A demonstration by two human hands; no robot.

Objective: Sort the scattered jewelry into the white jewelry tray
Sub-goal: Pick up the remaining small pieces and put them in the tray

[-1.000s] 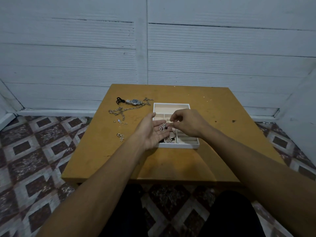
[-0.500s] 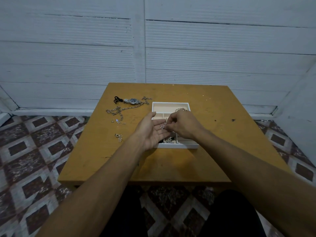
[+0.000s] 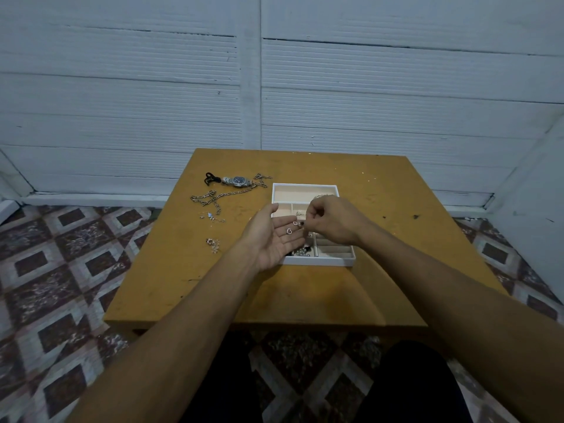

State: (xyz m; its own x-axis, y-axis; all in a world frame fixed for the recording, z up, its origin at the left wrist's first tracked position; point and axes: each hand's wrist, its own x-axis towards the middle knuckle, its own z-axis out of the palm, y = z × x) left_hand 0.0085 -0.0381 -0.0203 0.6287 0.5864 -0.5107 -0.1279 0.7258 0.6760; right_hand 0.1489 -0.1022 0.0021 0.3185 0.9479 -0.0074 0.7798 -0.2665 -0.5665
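Observation:
The white jewelry tray [image 3: 305, 187] sits mid-table with several compartments; beads lie in its near left one. My left hand [image 3: 273, 239] hovers palm up over the tray's left edge, fingers straight, with two small heart-shaped earrings [image 3: 292, 228] resting on the fingers. My right hand [image 3: 331, 219] is above the tray, fingertips pinching a tiny dark piece at the left fingertips. On the table to the left lie a silver watch [image 3: 238, 180], a silver chain [image 3: 222, 196], a small pendant piece [image 3: 211, 215] and a small cluster [image 3: 212, 242].
The brown table [image 3: 396, 233] stands against a white panelled wall. A black hair tie [image 3: 210, 178] lies beside the watch. Patterned floor tiles surround the table, and my dark-trousered legs are under its near edge.
My right hand has shifted slightly up and right from the left palm, pinching a small piece. The two earrings now show plainly on my left fingers.

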